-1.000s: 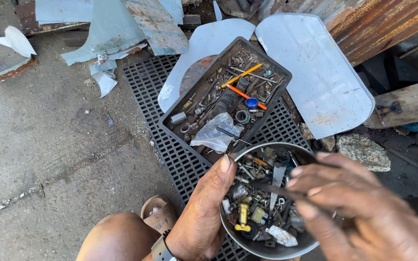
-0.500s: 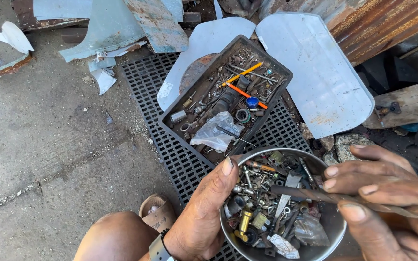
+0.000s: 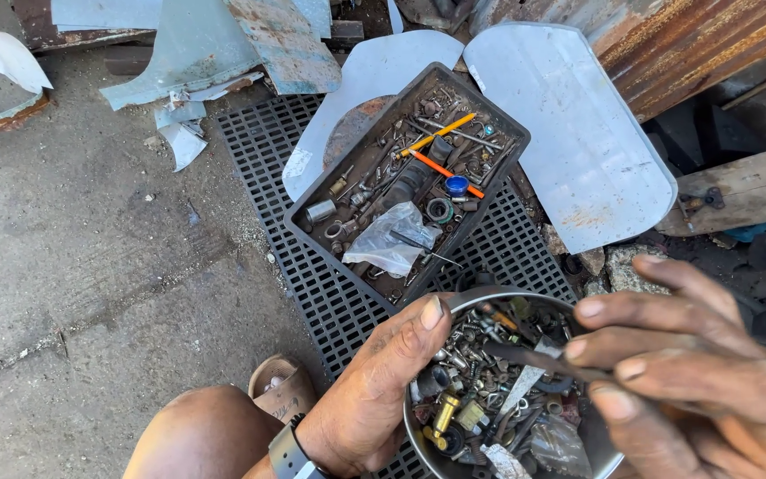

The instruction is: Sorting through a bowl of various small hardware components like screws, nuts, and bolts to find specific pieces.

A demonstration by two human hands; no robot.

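Head view, looking down on concrete ground strewn with scrap. At lower centre of the frame, left hand [image 3: 374,399] wrapped around the rim of a round metal bowl [image 3: 418,439], thumb hooked over the upper left edge, fingers closed under and around the side. Bowl at the bottom right of the frame, crowded with screws, nuts, brass fittings, washers and bits of foil. At lower right, right hand [image 3: 693,381] over the bowl, fingers drawn together and pinched on a thin dark rusty rod [image 3: 534,357] lying across the bowl's upper part, index and thumb tips meeting on it, remaining fingers spread slightly above. On the left wrist, a dark watch strap [image 3: 287,452].

Just above the bowl, toward the middle of the frame, a dark rectangular tray [image 3: 308,222] set diagonally, filled with bolts, sockets, a crumpled clear plastic bag [image 3: 392,241], two orange sticks [image 3: 436,133] and a small blue cap [image 3: 457,184]. Beneath tray and bowl, a black plastic grid mat [image 3: 263,168]. Behind the tray at upper centre and upper right, pale grey sheet-metal panels [image 3: 569,133] with rounded corners. Rusty corrugated sheet [image 3: 711,44] in the upper right corner, a wooden plank [image 3: 746,191] at the right edge. At bottom left of centre, a bare knee [image 3: 197,443] and a sandalled foot [image 3: 281,390].
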